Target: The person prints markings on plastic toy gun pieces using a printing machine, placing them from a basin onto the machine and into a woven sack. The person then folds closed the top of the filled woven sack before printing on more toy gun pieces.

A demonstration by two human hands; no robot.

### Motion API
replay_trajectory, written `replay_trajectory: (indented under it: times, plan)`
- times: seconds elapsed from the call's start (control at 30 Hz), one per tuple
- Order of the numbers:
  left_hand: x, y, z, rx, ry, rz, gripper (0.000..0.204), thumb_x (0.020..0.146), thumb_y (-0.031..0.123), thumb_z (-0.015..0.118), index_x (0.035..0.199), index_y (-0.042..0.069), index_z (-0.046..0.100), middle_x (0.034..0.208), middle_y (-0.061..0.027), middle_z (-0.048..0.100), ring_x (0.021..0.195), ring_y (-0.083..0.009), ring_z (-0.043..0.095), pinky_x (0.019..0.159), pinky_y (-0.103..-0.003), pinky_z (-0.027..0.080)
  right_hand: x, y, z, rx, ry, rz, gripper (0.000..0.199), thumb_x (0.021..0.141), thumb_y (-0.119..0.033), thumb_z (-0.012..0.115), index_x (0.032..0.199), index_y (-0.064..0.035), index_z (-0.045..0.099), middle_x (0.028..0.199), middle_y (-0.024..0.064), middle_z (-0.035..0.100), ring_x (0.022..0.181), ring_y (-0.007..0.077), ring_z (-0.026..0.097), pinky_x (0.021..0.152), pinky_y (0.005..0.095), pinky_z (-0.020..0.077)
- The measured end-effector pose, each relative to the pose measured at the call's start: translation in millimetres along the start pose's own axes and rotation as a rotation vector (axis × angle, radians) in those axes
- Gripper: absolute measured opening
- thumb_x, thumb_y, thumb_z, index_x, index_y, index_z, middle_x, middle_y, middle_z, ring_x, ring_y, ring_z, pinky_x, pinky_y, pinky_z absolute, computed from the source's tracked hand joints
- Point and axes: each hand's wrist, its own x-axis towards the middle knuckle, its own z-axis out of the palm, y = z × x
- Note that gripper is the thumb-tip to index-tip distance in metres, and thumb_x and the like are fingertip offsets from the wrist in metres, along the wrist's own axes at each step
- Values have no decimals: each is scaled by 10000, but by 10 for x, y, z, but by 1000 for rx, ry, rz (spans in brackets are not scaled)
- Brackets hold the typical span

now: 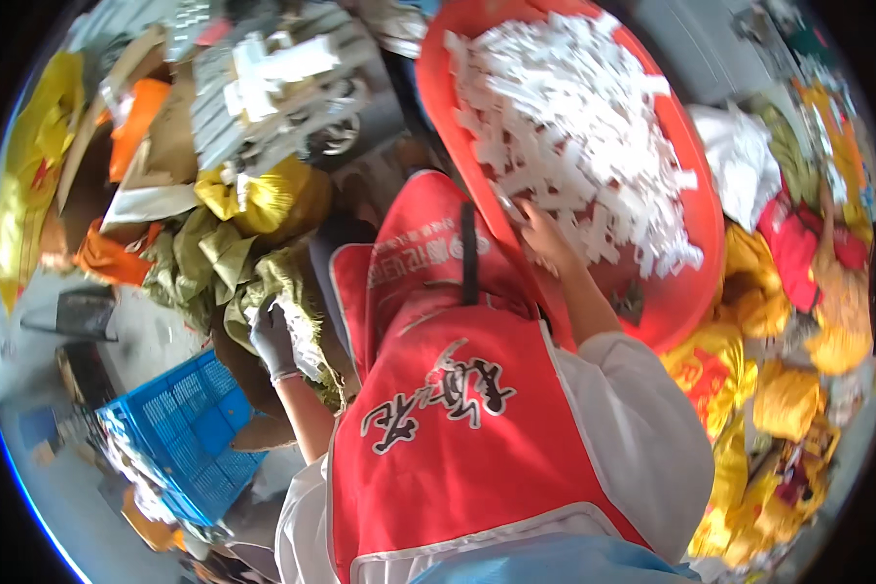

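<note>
1. The person's right hand is reaching into the heap of small white plastic cross-shaped pieces, fingers curled down among them at the near edge of the pile; whether they are pinching one piece or only raking through them I cannot tell.
2. Those white pieces are filling a big shallow orange-red plastic basin, which is sitting tilted just beyond the person's chest, on the right side of the view.
3. The left hand, in a dark grey glove, is hanging low on the other side, its fingers closing on the edge of a crumpled olive-green woven sack; something pale is showing right beside the glove, too blurred to name.
4. Between the two arms, the person's red apron with white lettering is taking up the middle of the view, over white sleeves.
5. Below the gloved hand, a blue plastic lattice crate is standing on the grey floor.
6. Past the sack, a yellow plastic bag is lying bunched, and behind it a grey tray stacked with white moulded parts is resting.
7. On the far right, yellow and red bags are lying piled beside the basin, close against its rim.
</note>
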Motion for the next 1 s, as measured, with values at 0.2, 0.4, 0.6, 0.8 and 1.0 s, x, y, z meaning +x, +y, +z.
replay_trajectory:
  times: [0.2,0.4,0.6,0.8,1.0]
  plan:
    - [257,707,-313,-56,147,235,243,927,124,619,1131,32,713,1073,-152,732,982,-268,707,868,-344,529,72,-84,-106,712,18,124,401,1032,-204,522,1411,-81,477,1157,66,635,991,168,630,851,347,523]
    - [798,1740,-611,-117,253,584,216,922,81,616,1110,22,705,1061,-157,725,951,-265,709,852,-341,538,138,-429,-245,1110,-21,39,404,1034,-209,517,1414,-79,466,1179,39,608,972,143,608,837,330,502]
    - [1285,2588,-701,-121,161,771,297,878,117,681,1163,36,675,1083,-165,713,945,-297,706,828,-366,543,62,-930,-358,1104,-149,-144,486,979,-209,598,1418,-55,459,1249,40,595,1075,143,590,933,346,460]
    - [1696,2972,-607,17,-61,744,421,821,239,777,1168,35,653,917,-152,711,840,-202,706,760,-349,543,-31,-1259,-502,1042,-103,-174,489,974,-195,598,1413,-37,454,1300,63,573,1131,168,586,954,364,460]
    - [1834,2978,-565,-120,-169,710,330,822,191,782,1094,35,679,957,-121,718,847,-154,688,771,-321,535,231,-1722,-644,1128,-182,-340,468,979,-145,576,1417,-43,450,1300,71,576,1146,173,585,965,355,459]
